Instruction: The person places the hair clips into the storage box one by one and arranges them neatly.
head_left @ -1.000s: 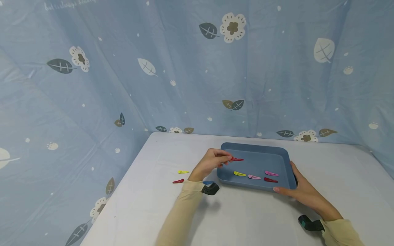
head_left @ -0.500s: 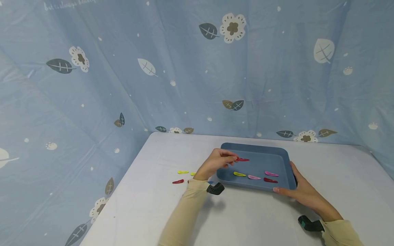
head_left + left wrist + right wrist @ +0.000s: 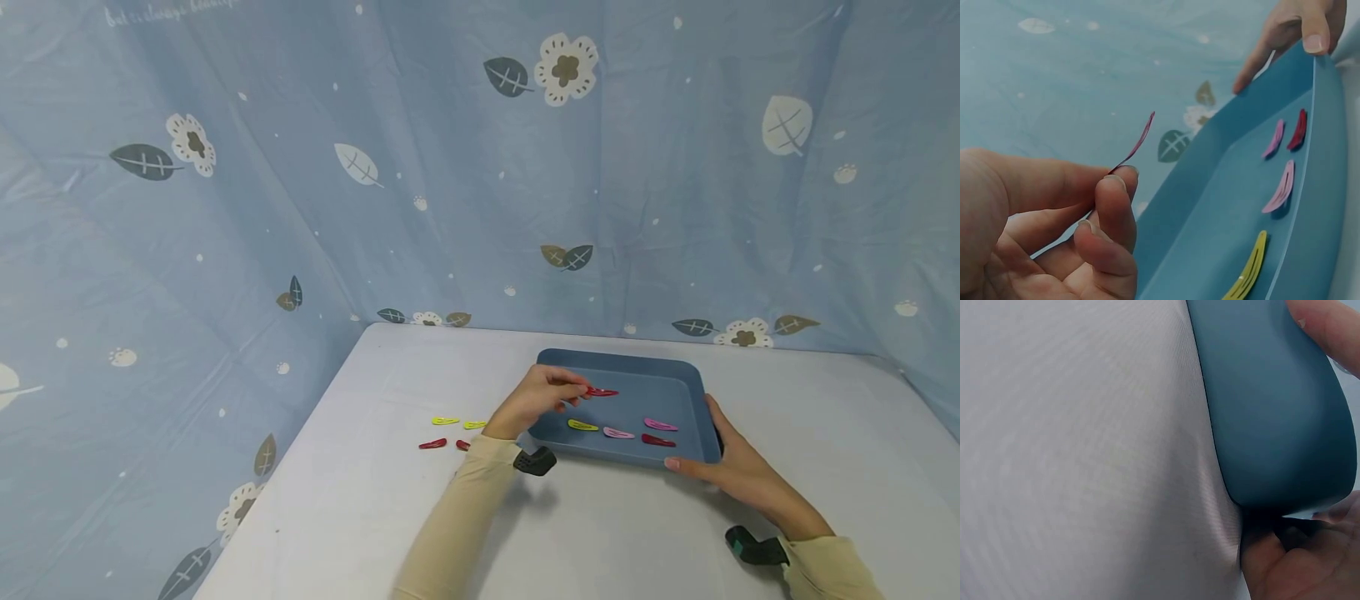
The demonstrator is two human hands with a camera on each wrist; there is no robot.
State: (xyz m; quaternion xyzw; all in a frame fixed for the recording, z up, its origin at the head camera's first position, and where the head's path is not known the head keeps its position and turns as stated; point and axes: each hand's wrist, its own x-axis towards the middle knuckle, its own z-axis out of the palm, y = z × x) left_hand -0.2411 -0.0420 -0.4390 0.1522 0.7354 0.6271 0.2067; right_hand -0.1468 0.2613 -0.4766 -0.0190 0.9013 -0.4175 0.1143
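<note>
Left hand [image 3: 534,401] is pinching one red hair clip [image 3: 602,392] above the blue tray [image 3: 622,360] — placing step, apparently — while right hand [image 3: 738,473] is gripping the tray, next move probably calling for lowering, release.

Setting: looks like a staged recording spot; home or lab, can't tell
Blue curtain [image 3: 450,167]: head view, 9 through 12 to 3 o'clock, leaf/flower prints, hides the room
White table [image 3: 337,500]: 4 to 7 o'clock
Black wrist cameras [image 3: 535,461]: worn at 5 and 4 o'clock
</note>
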